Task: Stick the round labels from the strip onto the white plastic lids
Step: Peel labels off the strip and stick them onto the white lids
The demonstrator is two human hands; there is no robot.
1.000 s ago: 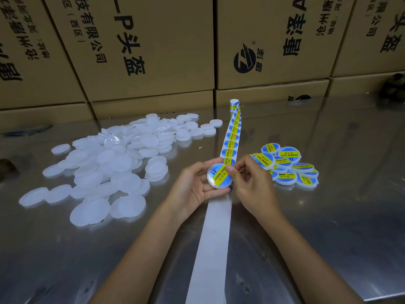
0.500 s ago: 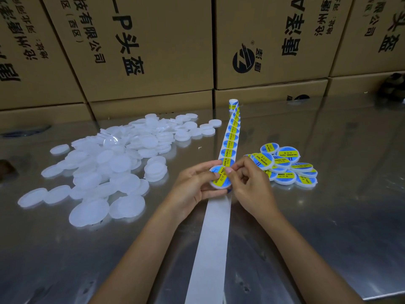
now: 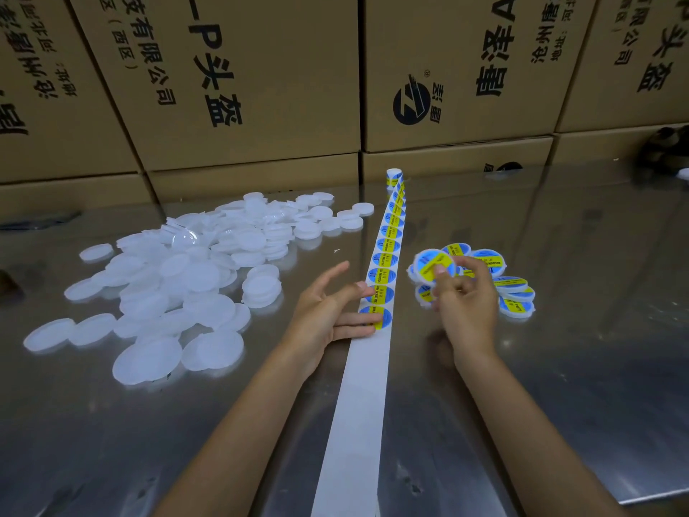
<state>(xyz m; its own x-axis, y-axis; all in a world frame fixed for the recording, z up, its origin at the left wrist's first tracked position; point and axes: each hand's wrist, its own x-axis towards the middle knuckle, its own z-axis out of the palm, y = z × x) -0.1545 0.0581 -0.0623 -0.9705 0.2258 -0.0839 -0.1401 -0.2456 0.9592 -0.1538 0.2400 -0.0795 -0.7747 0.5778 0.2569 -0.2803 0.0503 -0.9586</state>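
A long white strip [image 3: 363, 386] runs up the middle of the metal table [image 3: 559, 367], carrying blue-and-yellow round labels [image 3: 386, 261] on its far half. My left hand [image 3: 328, 311] lies flat beside the strip, its fingertips resting on the nearest labels. My right hand [image 3: 466, 304] pinches a labelled lid [image 3: 432, 264] and holds it above the pile of labelled lids [image 3: 514, 292] on the right. A heap of plain white lids [image 3: 194, 266] spreads over the left of the table.
Stacked cardboard boxes [image 3: 261, 87] wall off the back of the table. The label roll's end [image 3: 394, 177] stands near them. A dark object [image 3: 667, 147] sits at the far right edge.
Both hands held the lid over the strip and pressed its label. Now the right hand has carried the lid right to the labelled pile, and the left hand has dropped onto the strip.
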